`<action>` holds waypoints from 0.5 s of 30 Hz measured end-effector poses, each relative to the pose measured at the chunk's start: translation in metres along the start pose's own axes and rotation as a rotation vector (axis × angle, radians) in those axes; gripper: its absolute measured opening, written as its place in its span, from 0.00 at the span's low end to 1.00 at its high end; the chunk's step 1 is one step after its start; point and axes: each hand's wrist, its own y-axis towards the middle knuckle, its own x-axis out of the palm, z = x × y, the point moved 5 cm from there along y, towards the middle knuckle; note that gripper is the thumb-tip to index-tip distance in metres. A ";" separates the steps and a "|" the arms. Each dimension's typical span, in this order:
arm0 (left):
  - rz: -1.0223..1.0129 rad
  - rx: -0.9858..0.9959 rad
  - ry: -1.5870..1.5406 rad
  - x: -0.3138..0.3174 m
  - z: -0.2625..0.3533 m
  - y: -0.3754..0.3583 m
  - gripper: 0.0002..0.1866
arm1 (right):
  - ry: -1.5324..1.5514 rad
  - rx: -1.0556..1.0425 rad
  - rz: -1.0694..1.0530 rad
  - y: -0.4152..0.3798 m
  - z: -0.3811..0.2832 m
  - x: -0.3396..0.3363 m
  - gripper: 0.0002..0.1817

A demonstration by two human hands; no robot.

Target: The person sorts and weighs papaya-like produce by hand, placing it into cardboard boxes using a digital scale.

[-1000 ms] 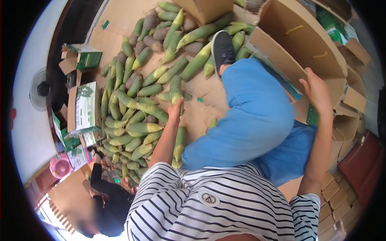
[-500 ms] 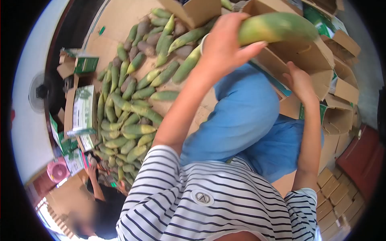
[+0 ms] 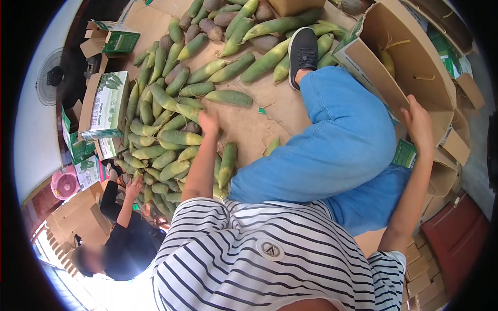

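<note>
My left hand (image 3: 209,122) reaches down to the edge of a big pile of green radishes (image 3: 179,137); its fingers are blurred, and whether they grip a radish I cannot tell. Just above it lies a single long radish (image 3: 229,97) on the cardboard sheet. On the right, my right hand (image 3: 418,125) holds the near edge of an open cardboard box (image 3: 376,78), fingers at its rim. Inside that box a yellow-green radish (image 3: 387,63) shows in part, beside yellow cord handles.
My shoe (image 3: 303,52) rests among radishes. Printed cartons (image 3: 108,106) and a fan (image 3: 54,76) stand at left. Another person (image 3: 129,243) in black works at the pile's lower end. More open boxes (image 3: 451,140) line the right side, near a dark red panel (image 3: 456,228).
My left hand, which held a large radish over the box, has moved left to the pile without it. A radish now shows inside the box. My right hand stays at the box.
</note>
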 end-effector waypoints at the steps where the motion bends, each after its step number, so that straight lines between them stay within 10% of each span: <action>1: -0.025 -0.113 0.060 -0.002 -0.025 -0.001 0.24 | -0.009 0.009 -0.010 -0.001 0.000 -0.001 0.13; 8: -0.049 -0.664 -0.482 0.028 -0.100 0.004 0.32 | 0.031 0.055 -0.047 0.005 -0.002 -0.005 0.12; 15: -0.311 -0.765 -0.519 0.061 -0.115 0.012 0.28 | 0.056 0.101 -0.013 0.006 -0.004 -0.011 0.12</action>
